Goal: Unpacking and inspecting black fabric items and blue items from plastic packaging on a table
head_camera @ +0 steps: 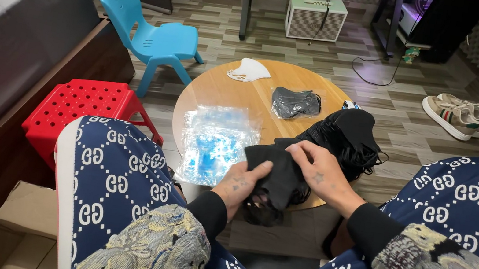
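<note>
Patterned knees frame both hands; a soft, light black face mask is pinched by left hand and right hand fingers at its edges.

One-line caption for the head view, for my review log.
Both hands, left hand and right hand, grip a black face mask over a round wooden table, beside a pile of black masks.

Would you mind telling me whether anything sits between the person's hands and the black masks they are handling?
Nothing visible does. The left hand and the right hand both already grip the black masks at the near edge of the round wooden table; the pile of black masks lies just beyond.
</note>
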